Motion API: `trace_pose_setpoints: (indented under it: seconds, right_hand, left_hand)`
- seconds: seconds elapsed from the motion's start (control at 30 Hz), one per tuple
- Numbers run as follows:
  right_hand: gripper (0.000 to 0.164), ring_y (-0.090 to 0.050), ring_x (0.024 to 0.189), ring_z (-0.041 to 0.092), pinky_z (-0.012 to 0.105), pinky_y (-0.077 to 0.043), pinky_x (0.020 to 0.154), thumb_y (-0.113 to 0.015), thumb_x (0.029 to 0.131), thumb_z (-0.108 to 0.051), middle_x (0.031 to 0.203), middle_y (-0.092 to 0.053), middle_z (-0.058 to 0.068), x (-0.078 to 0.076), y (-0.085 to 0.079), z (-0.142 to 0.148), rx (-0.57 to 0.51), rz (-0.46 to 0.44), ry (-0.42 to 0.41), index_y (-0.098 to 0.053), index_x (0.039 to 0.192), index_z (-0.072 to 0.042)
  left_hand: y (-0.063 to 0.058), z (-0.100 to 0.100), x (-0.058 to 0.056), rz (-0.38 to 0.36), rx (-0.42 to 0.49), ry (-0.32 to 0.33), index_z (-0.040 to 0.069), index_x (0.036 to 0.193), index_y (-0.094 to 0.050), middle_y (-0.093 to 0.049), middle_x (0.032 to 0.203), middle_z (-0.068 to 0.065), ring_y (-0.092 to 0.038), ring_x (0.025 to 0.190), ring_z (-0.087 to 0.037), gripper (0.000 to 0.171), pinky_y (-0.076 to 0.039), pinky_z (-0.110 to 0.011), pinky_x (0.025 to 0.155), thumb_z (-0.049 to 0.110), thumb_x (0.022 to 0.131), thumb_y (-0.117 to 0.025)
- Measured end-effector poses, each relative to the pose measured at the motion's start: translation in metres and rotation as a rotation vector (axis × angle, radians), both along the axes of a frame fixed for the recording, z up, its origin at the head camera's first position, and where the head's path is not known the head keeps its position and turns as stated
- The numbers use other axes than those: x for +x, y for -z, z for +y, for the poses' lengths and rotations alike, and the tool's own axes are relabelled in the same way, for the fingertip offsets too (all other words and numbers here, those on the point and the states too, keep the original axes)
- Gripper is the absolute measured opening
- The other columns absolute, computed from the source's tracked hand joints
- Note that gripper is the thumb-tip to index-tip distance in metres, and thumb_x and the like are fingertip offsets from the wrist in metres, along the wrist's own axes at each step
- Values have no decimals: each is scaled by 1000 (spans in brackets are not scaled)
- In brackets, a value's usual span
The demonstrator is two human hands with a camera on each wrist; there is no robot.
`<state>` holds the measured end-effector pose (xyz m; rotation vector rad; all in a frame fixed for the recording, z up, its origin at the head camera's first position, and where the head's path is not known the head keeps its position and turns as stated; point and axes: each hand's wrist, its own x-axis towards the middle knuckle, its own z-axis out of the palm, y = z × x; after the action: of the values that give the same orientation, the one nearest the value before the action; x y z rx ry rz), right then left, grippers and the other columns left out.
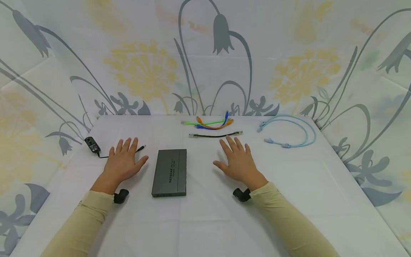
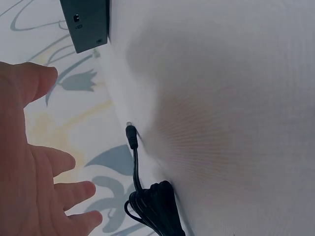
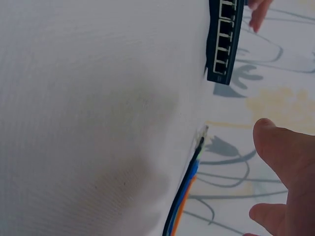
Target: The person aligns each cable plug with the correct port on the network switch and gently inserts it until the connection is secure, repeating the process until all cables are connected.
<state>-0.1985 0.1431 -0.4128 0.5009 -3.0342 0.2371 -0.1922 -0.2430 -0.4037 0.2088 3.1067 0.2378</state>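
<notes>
Palm down, my left hand (image 1: 123, 162) is spread over the white table, covering part of a black power adapter's (image 1: 92, 144) cord. The cord's barrel plug (image 1: 141, 147) pokes out past the fingers; its bundled cord (image 2: 156, 209) shows in the left wrist view. My right hand (image 1: 238, 161) is also spread, its fingertips close to a short black network cable (image 1: 216, 136). Between the hands lies a dark grey Netgear network switch (image 1: 170, 173). Its row of ports (image 3: 224, 42) shows in the right wrist view. Neither hand holds anything.
Behind the black cable lie short green (image 1: 188, 123), orange (image 1: 229, 122) and blue (image 1: 226, 115) network cables, crossing one another. Light blue network cabling (image 1: 309, 142) is looped at the back right. Flower-patterned cloth (image 1: 147, 71) surrounds the table (image 1: 205, 228) at the back and sides.
</notes>
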Motion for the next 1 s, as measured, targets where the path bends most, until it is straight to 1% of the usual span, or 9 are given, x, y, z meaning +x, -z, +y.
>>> trace_pose_setpoints:
  seconds: [0.23, 0.57, 0.7, 0.9, 1.0]
  right_hand:
    - [83, -14, 150, 35, 65, -16, 114, -46, 91, -67, 163, -20, 7, 2, 4, -10, 18, -22, -26, -22, 156, -22]
    - [81, -14, 151, 33, 64, -16, 115, -47, 91, -66, 163, -18, 6, 9, 6, -27, 9, -39, -80, -23, 156, -23]
    - [82, -16, 150, 33, 63, -18, 114, -48, 91, -66, 163, -18, 5, 12, 7, -36, -2, -42, -110, -23, 156, -23]
    - [82, -17, 150, 31, 59, -21, 116, -45, 91, -68, 163, -18, 3, 16, 11, -49, 10, -51, -156, -21, 157, -24]
    - [82, -18, 150, 30, 58, -23, 116, -45, 91, -68, 163, -19, 2, 18, 12, -55, 7, -52, -178, -21, 156, -25]
  left_hand:
    - [4, -3, -4, -27, 0, -12, -4, 153, -17, -20, 155, -32, -11, 143, -54, 82, -10, -71, 110, 53, 98, -42]
    - [8, -4, -12, -59, -11, -14, -5, 153, -17, -22, 154, -33, -13, 142, -54, 78, -13, -72, 109, 48, 100, -40]
    - [9, -5, -15, -68, -19, -11, -6, 152, -17, -24, 153, -33, -16, 141, -54, 74, -16, -71, 109, 43, 101, -39]
    - [8, -5, -17, -84, -3, 0, -7, 152, -18, -28, 150, -33, -24, 138, -53, 69, -21, -69, 109, 35, 102, -38]
    - [8, -4, -18, -68, -3, 4, -9, 149, -23, -33, 146, -34, -30, 134, -53, 64, -27, -67, 106, 30, 102, -40]
